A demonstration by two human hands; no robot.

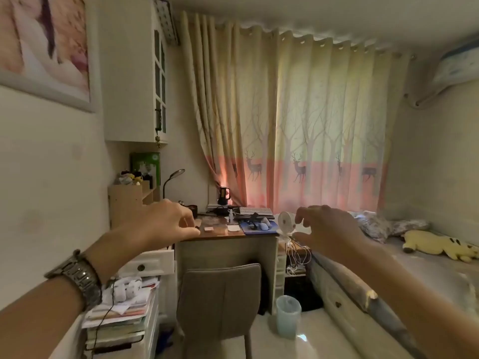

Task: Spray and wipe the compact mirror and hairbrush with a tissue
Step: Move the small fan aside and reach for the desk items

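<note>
A wooden desk (220,235) stands ahead under the curtain. On it a small clear spray bottle (230,216) stands upright, with a folded white tissue (233,228) lying just in front of it. A small pinkish square item (209,229) lies to the left of the tissue; I cannot tell whether it is the compact mirror. The hairbrush is not identifiable from this distance. My left hand (168,224) reaches forward with the fingers loosely curled and nothing in it. My right hand (329,229) is stretched out too, fingers apart and empty. Both hands are well short of the desk.
A grey chair (220,294) is pushed in at the desk. A small white fan (285,224) is clipped at the desk's right corner. A pale blue bin (287,316) sits on the floor. Stacked books (116,322) fill the left, and a bed (414,281) with a yellow plush is right.
</note>
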